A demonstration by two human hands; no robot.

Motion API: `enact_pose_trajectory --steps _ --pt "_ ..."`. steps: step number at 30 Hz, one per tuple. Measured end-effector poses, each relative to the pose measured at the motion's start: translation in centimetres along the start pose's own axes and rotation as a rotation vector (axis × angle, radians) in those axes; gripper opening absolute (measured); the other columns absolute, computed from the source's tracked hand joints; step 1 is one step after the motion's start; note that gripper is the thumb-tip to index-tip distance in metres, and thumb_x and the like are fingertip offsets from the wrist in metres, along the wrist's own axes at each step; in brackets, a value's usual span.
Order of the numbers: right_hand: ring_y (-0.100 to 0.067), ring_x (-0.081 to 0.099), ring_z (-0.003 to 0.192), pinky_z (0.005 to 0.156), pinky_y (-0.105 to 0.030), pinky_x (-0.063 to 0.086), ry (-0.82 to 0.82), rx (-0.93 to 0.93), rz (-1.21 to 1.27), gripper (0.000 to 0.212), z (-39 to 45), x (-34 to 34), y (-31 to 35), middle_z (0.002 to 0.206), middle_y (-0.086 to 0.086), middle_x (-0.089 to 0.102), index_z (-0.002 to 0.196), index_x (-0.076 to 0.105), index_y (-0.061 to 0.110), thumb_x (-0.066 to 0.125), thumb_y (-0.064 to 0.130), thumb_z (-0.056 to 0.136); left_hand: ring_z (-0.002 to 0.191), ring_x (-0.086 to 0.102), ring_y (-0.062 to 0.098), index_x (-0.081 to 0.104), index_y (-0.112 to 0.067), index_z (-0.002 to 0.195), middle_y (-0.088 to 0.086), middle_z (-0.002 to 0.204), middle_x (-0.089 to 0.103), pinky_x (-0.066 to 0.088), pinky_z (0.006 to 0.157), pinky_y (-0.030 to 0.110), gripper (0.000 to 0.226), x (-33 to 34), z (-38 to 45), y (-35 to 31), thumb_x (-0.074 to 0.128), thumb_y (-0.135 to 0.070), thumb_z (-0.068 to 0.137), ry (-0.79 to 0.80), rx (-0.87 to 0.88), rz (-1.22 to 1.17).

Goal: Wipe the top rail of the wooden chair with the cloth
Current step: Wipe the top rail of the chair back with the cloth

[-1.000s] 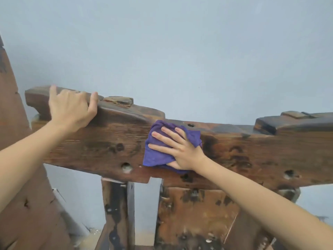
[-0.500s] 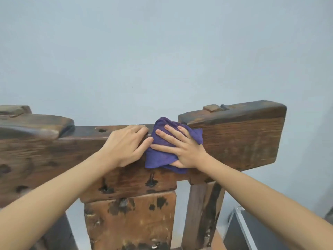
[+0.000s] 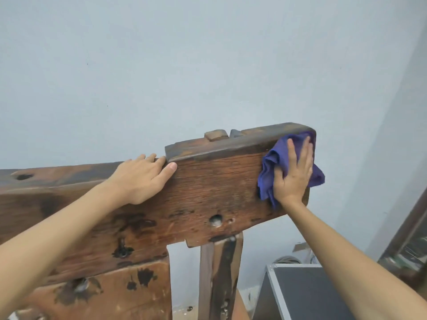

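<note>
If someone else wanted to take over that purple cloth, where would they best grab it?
Probably the loose corner of the cloth that hangs past the end of the top rail, reached from the right. The right hand presses the rest flat against the wood; the left hand only rests on the rail.

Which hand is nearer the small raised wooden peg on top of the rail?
Left. The left hand rests just left of and below the peg; the right hand presses the cloth at the rail's far right end.

Soft even daylight, sharp (edges bowed), no glare
</note>
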State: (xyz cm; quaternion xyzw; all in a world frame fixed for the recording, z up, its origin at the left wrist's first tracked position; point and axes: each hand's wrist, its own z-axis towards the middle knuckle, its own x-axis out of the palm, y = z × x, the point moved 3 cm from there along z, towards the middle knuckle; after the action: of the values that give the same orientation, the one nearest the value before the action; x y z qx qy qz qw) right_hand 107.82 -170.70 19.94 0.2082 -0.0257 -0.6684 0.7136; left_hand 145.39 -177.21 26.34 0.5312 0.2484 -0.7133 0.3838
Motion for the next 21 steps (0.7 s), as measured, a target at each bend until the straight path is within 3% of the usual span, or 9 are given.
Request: enact_pose_trajectory --steps 3,5,7,9,11,13,15,17,21 --pt "-0.028 0.016 0.159 0.128 -0.049 0.016 -0.211 0.642 0.23 0.065 -4.3 1.7 2.1 0.172 -0.01 0.019 0.162 0.023 0.031 0.039 0.051 0.102 0.136 0.042 0.028 0.047 -0.008 0.136 0.008 0.148 0.048 0.035 0.109 0.051 0.096 0.2 0.6 -0.1 -0.009 -0.068 0.085 0.058 -0.028 -0.044" --pt "-0.027 0.015 0.16 0.128 -0.041 0.013 -0.272 0.943 0.32 0.071 -7.7 3.3 5.3 0.172 -0.011 0.017 0.165 0.018 0.014 0.041 0.044 0.105 0.14 0.039 0.026 0.046 -0.008 0.139 0.007 0.152 0.045 0.034 0.11 0.051 0.096 0.3 0.6 -0.3 -0.007 -0.066 0.085 0.049 -0.042 -0.034" --pt "-0.033 0.019 0.158 0.126 -0.036 0.012 -0.276 1.076 0.347 0.067 -10.9 4.7 9.3 0.17 -0.019 0.019 0.162 0.018 0.0 0.045 0.025 0.107 0.137 0.042 0.025 0.049 -0.01 0.135 0.006 0.147 0.049 0.036 0.108 0.05 0.094 0.4 0.4 -0.3 -0.007 -0.066 0.086 0.016 -0.038 -0.032" --pt "-0.038 0.02 0.157 0.124 -0.036 0.014 -0.252 1.096 0.367 0.068 -14.0 5.6 13.9 0.169 -0.023 0.02 0.16 0.018 -0.005 0.045 0.022 0.104 0.13 0.049 0.025 0.053 -0.014 0.126 0.004 0.135 0.056 0.04 0.103 0.05 0.09 0.3 0.3 -0.2 -0.009 -0.067 0.086 -0.02 -0.026 -0.033" --pt "-0.034 0.012 0.159 0.126 -0.04 0.011 -0.149 1.012 0.386 0.075 -17.1 6.1 19.4 0.171 -0.018 0.011 0.163 0.01 0.001 0.035 0.036 0.101 0.125 0.052 0.025 0.054 -0.017 0.119 0.002 0.13 0.059 0.042 0.098 0.048 0.082 0.2 0.3 -0.3 -0.006 -0.066 0.089 -0.028 -0.023 -0.019" --pt "-0.025 -0.003 0.161 0.129 -0.046 0.006 0.008 0.82 0.381 0.078 -19.8 6.7 24.6 0.174 -0.004 -0.006 0.164 -0.005 0.022 0.03 0.045 0.099 0.122 0.054 0.027 0.053 -0.017 0.107 0.003 0.127 0.06 0.043 0.095 0.047 0.071 0.3 0.2 -0.5 0.001 -0.064 0.093 -0.033 -0.024 -0.035" --pt "-0.02 -0.017 0.159 0.128 -0.044 -0.003 0.177 0.633 0.384 0.073 -21.9 7.4 27.6 0.171 0.008 -0.023 0.161 -0.012 0.045 0.03 0.053 0.102 0.124 0.053 0.027 0.051 -0.019 0.105 0.003 0.128 0.06 0.042 0.095 0.046 0.065 0.2 0.0 -0.1 0.006 -0.064 0.096 -0.035 -0.021 -0.061" --pt "-0.024 -0.021 0.158 0.125 -0.046 -0.006 0.298 0.423 0.296 0.07 -22.3 7.6 26.4 0.17 0.005 -0.027 0.161 -0.007 0.049 0.031 0.059 0.103 0.126 0.052 0.025 0.054 -0.018 0.111 0.002 0.131 0.06 0.042 0.098 0.046 0.067 0.1 0.0 0.2 0.007 -0.064 0.097 -0.019 -0.012 -0.086" --pt "-0.022 -0.007 0.16 0.126 -0.05 0.001 0.354 -0.277 0.111 0.081 -16.6 5.4 17.9 0.173 0.009 -0.01 0.16 0.015 0.052 0.056 0.055 0.09 0.124 0.055 0.025 0.055 -0.02 0.115 0.001 0.128 0.062 0.044 0.096 0.045 0.077 0.5 0.0 0.2 0.001 -0.069 0.091 -0.066 0.001 -0.055"
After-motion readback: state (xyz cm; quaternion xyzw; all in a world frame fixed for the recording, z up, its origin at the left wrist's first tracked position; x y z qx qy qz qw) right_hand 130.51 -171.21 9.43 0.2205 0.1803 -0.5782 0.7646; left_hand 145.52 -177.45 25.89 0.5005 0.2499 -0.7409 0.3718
